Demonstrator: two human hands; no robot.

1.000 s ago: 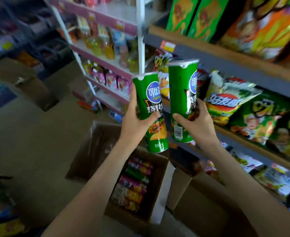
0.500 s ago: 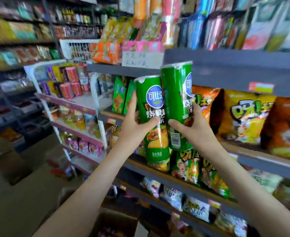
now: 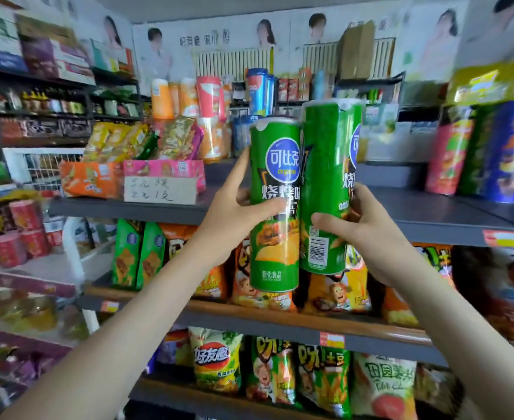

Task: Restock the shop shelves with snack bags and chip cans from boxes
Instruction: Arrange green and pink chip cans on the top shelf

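Chip can [image 3: 275,183] gripped upright in left hand [image 3: 234,219], second chip can [image 3: 325,165] gripped in right hand [image 3: 367,234]; both arms raised toward grey shelf [image 3: 431,213], cans touching.

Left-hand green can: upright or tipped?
Upright: the tall green cylindrical chip can has its white lid on top, base down, gripped mid-body by the left hand.

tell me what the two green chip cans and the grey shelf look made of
Left green can and right green can: likely cardboard tubes under glossy printed wrap, going by the sheen and a vertical seam on the right one; pale tops, plastic or foil, unclear. Grey shelf: probably painted metal, matte.
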